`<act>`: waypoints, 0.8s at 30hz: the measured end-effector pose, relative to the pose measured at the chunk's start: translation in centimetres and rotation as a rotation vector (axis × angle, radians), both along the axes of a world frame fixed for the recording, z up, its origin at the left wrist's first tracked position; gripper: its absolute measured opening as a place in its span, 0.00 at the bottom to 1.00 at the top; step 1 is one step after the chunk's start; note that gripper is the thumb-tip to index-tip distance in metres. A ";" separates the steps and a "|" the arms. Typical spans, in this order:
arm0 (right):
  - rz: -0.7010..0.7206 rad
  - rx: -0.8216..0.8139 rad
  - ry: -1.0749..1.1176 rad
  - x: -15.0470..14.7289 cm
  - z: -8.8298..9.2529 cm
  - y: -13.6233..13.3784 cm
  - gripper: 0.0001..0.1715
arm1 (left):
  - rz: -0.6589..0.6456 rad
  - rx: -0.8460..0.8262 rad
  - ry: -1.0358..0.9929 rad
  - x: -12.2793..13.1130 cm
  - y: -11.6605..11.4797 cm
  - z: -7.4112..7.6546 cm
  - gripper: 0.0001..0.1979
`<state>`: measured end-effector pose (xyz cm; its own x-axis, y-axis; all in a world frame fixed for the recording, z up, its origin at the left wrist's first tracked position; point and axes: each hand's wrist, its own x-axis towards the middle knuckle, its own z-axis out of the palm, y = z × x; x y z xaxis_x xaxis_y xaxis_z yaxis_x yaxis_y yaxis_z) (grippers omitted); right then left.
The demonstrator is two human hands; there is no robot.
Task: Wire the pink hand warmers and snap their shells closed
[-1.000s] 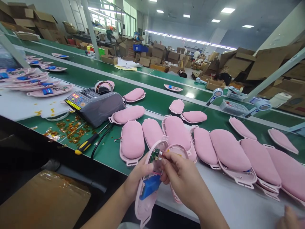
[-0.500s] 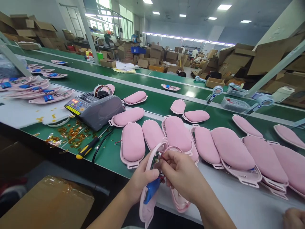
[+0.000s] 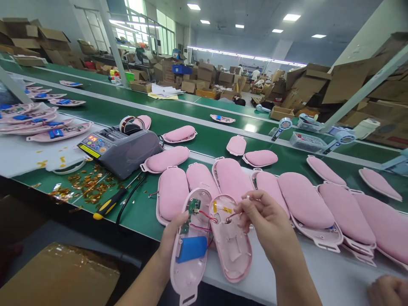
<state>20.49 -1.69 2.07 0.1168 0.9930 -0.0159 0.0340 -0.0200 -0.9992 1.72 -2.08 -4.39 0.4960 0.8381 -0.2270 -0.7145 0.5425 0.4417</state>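
Note:
My left hand [image 3: 170, 238] grips the left edge of a long pink shell half [image 3: 188, 278], tilted so its inside faces me. A green circuit board [image 3: 194, 205] sits in its upper part, with a blue battery pack [image 3: 191, 249] lower down. Red wires [image 3: 208, 216] run from the board towards a second pink shell half [image 3: 237, 265], which lies open beside it with strips of amber tape [image 3: 227, 210] inside. Between thumb and fingertips, my right hand [image 3: 263, 216] pinches a red wire [image 3: 235, 215] coming out of that second half; a small white tip pokes above the fingers.
Several closed pink cases [image 3: 302, 199] lie along the bench behind and right of my hands. A grey tape dispenser [image 3: 127, 148], a yellow-black screwdriver [image 3: 110, 204] and amber tape scraps [image 3: 91, 182] are at left. Another person's hand [image 3: 389, 291] rests at lower right.
The held shell half has turned from edge-on to show its inside, beside the other half. My right hand has moved from the board to the right and up, drawing the wire out.

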 end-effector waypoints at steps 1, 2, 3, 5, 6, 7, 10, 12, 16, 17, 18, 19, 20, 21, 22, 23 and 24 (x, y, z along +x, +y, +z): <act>-0.048 0.005 -0.006 0.2 -0.2 0.0 0.20 | -0.007 0.018 -0.003 -0.2 0.0 0.0 0.18; -0.091 0.006 -0.021 0.3 -0.3 -0.1 0.19 | -0.019 0.035 -0.003 -0.4 -0.1 0.0 0.18; -0.114 -0.001 -0.042 0.3 -0.5 -0.2 0.19 | -0.033 0.047 0.001 -0.4 -0.2 0.0 0.18; -0.064 -0.030 -0.079 -0.3 -0.6 -0.6 0.17 | -0.040 0.064 0.011 -0.3 -0.4 0.1 0.18; 0.008 -0.048 -0.095 -0.8 -0.5 -0.8 0.16 | -0.037 0.077 0.013 -0.1 -0.5 0.3 0.19; 0.091 -0.065 -0.112 -1.3 -0.4 -1.0 0.15 | -0.032 0.098 0.015 0.1 -0.6 0.5 0.20; 0.279 -0.144 -0.183 -2.8 0.3 -1.4 0.13 | 0.006 0.204 0.022 0.8 -0.9 1.0 0.24; 0.337 -0.188 -0.273 -3.4 0.8 -1.4 0.12 | 0.027 0.264 0.033 1.1 -1.0 1.1 0.26; 0.370 -0.126 -0.470 -3.7 1.6 -1.1 0.12 | 0.031 0.312 0.088 0.9 -1.1 0.9 0.33; 0.376 -0.108 -0.493 -3.7 1.8 -1.1 0.12 | 0.025 0.316 0.102 0.9 -1.2 0.8 0.35; 0.385 -0.099 -0.505 -3.7 1.9 -1.0 0.12 | 0.023 0.321 0.112 0.8 -1.2 0.8 0.36; 0.397 -0.100 -0.509 -3.7 2.0 -1.0 0.12 | 0.020 0.325 0.118 0.8 -1.3 0.8 0.36; 0.412 -0.108 -0.509 -3.8 2.1 -0.9 0.12 | 0.023 0.326 0.122 0.9 -1.3 0.9 0.36; 0.424 -0.118 -0.508 -3.8 2.1 -0.9 0.12 | 0.031 0.321 0.124 0.9 -1.4 1.1 0.36; 0.434 -0.128 -0.505 -3.8 2.1 -0.9 0.12 | 0.043 0.313 0.123 1.0 -1.5 1.2 0.36; 0.444 -0.136 -0.501 -3.8 2.0 -0.9 0.12 | 0.056 0.303 0.122 1.1 -1.6 1.5 0.36; 0.453 -0.139 -0.498 -3.8 1.9 -0.9 0.11 | 0.069 0.296 0.124 1.2 -1.7 1.7 0.36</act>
